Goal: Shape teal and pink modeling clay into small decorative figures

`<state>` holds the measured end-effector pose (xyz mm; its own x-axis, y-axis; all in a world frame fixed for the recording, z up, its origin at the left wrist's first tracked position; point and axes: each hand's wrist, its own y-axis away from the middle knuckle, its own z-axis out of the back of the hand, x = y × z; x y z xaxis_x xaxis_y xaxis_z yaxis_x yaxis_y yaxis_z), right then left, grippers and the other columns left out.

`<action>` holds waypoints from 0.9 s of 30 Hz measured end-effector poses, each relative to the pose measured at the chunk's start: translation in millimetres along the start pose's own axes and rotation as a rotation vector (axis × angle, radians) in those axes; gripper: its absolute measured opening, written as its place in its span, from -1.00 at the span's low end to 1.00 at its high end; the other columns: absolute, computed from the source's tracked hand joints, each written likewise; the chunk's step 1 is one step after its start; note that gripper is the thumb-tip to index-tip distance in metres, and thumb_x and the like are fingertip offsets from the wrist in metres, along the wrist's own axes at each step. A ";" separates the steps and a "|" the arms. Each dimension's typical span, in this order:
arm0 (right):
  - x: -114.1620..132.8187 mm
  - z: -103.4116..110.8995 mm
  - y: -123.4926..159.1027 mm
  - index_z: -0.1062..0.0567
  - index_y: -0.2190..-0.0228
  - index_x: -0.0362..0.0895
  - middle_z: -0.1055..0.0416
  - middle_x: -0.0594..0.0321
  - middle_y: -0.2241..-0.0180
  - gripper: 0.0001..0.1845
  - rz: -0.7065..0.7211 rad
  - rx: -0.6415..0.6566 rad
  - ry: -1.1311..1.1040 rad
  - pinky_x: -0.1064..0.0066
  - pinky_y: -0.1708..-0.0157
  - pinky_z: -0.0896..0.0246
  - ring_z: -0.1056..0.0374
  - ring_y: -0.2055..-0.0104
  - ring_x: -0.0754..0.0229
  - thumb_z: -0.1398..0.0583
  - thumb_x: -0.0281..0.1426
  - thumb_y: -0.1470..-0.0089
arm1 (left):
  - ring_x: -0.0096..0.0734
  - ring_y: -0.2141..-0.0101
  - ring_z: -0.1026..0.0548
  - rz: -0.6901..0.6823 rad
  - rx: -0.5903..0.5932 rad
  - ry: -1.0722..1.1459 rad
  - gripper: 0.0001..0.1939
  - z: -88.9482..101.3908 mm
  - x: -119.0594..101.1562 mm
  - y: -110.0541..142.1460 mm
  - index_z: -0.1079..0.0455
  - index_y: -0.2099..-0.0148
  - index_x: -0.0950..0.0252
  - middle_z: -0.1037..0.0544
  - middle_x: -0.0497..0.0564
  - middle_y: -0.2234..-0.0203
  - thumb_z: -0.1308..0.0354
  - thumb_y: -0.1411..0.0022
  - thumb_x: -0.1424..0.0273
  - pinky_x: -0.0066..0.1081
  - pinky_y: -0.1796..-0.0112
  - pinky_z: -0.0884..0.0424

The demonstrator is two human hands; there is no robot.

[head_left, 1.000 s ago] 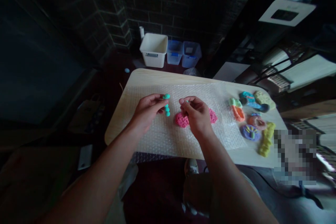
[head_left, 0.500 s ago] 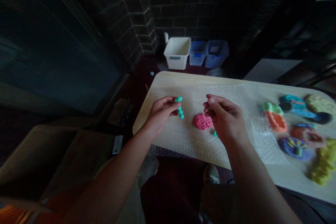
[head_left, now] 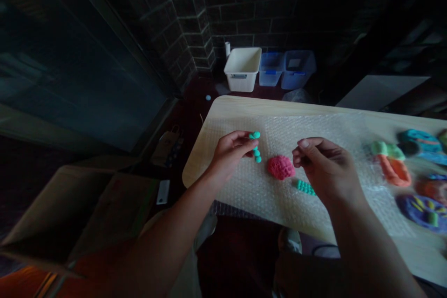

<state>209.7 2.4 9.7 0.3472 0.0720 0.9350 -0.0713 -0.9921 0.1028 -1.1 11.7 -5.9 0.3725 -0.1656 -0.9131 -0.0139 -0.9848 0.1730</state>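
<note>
My left hand (head_left: 231, 152) pinches a short row of small turquoise balls (head_left: 257, 152) between thumb and fingers, above the bubble wrap. The middle of that row is hidden by the fingertips. To the right, my right hand (head_left: 323, 165) is closed in a pinch. Whatever its fingertips hold, if anything, is too small to make out. Between the hands, a bumpy pink lump (head_left: 281, 167) lies on the bubble wrap (head_left: 240, 191). Beside it is a turquoise block of small balls (head_left: 306, 187), partly covered by my right hand.
Colourful soft pieces, including an orange and green one (head_left: 393, 165) and a purple disc (head_left: 424, 214), lie at the right of the wooden table (head_left: 237, 102). A white basket (head_left: 242, 72) and blue-tinted bins (head_left: 298, 70) stand beyond. A cardboard box (head_left: 45, 209) is at left.
The view has shifted, so the table sits further right. My right hand has moved away from my left and uncovered more of the turquoise block. My left hand still grips the row of balls.
</note>
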 end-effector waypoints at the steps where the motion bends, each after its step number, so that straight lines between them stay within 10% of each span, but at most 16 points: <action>1: -1.1 1.2 0.1 -0.71 0.47 -0.13 -0.59 0.20 0.54 -0.57 -0.026 -0.010 0.011 0.50 0.53 -0.41 -0.46 0.56 0.28 -0.64 -0.10 0.23 | -0.44 0.41 -0.54 -0.003 0.005 0.016 -0.62 2.7 -1.0 -1.5 -0.59 0.16 0.35 -0.61 -0.02 0.37 -0.57 -0.02 0.29 -0.34 0.34 -0.51; 6: -3.8 -5.0 1.5 -0.65 0.53 -0.16 -0.47 0.18 0.62 -0.46 -0.121 -0.054 0.014 0.48 0.66 -0.27 -0.39 0.61 0.26 -0.47 0.08 -0.03 | -0.46 0.40 -0.53 0.002 -0.021 0.058 -0.64 5.6 -7.3 -7.7 -0.59 0.16 0.33 -0.61 -0.02 0.36 -0.57 -0.03 0.31 -0.36 0.34 -0.49; 19: -16.8 -16.4 2.9 -0.70 0.22 -0.05 -0.72 0.12 0.11 -0.72 -0.104 0.139 0.018 0.42 0.29 -0.60 -0.65 0.25 0.17 -0.56 -0.33 -0.02 | -0.46 0.40 -0.51 0.045 -0.040 0.058 -0.68 13.7 -20.8 1.5 -0.59 0.19 0.33 -0.58 -0.03 0.36 -0.56 -0.04 0.34 -0.39 0.38 -0.51; 27: -9.3 -18.5 13.0 -0.71 0.32 -0.08 -0.68 0.18 0.44 -0.79 -0.038 0.263 0.073 0.40 0.50 -0.47 -0.53 0.48 0.21 -0.57 -0.31 -0.01 | -0.45 0.36 -0.52 0.038 -0.049 0.052 -0.67 6.7 -18.2 0.4 -0.62 0.22 0.30 -0.59 -0.03 0.35 -0.60 0.02 0.33 -0.43 0.34 -0.49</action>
<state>188.3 -9.2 8.6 0.2764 0.1073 0.9550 0.1893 -0.9804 0.0554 -14.1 14.0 8.3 0.4203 -0.1987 -0.8854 0.0158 -0.9740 0.2260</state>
